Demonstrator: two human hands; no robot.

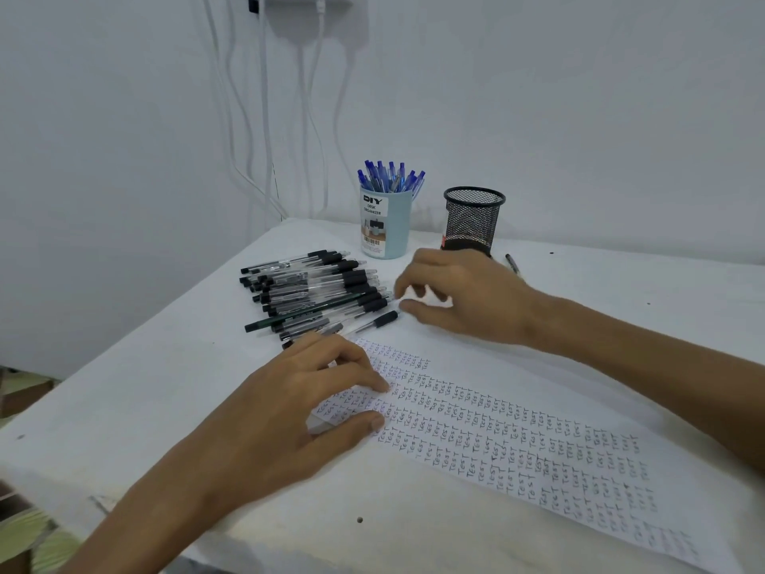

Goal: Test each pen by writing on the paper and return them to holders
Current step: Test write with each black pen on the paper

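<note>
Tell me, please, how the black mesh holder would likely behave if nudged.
The black mesh holder is see-through wire with no pens above its rim, so probably light and easily slid. Tall and narrow, it may tip if pushed near the top.

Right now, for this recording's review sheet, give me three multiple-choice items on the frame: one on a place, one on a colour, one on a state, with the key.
1. Where are the black pens? A in the mesh cup; B on the floor; C piled on the table.
2. What colour are the pens in the light blue cup? A blue; B red; C green.
3. What is the left hand doing? A holding a pen; B resting on the paper; C making a fist.
Key: 1 C, the pile lies on the table; 2 A, their caps and barrels are blue; 3 B, its fingers lie spread on the written sheet.
</note>
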